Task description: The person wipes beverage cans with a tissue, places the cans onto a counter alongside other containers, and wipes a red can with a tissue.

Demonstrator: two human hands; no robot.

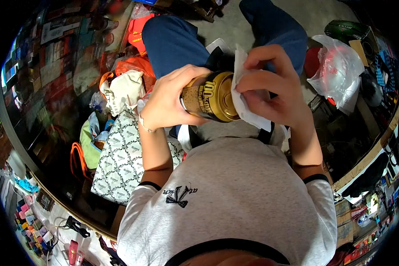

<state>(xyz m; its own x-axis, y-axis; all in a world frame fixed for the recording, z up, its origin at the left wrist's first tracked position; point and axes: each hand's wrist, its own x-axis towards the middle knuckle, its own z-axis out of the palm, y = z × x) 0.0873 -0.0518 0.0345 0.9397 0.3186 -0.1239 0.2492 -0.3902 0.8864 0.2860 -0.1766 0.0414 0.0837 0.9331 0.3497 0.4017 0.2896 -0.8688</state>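
Note:
My left hand [170, 95] is wrapped round a dark brown and gold drink can [204, 98] with large yellow numerals on its side. The can lies tilted on its side, its gold top toward the right. In my right hand [275, 84] a folded white tissue [247, 108] is pinched between bent fingers. The tissue stands right beside the can's top and covers part of it from view; whether it presses on the rim I cannot tell. Both hands are in front of my grey shirt [235, 186], above my lap.
On the left stand a white bag with a black leaf pattern [117, 164], a cream cloth bag [126, 88] and red-orange bags [137, 66]. A clear plastic bag [339, 66] and a green box [348, 30] are at the right. Dark blue trousers [170, 44] cover the legs ahead.

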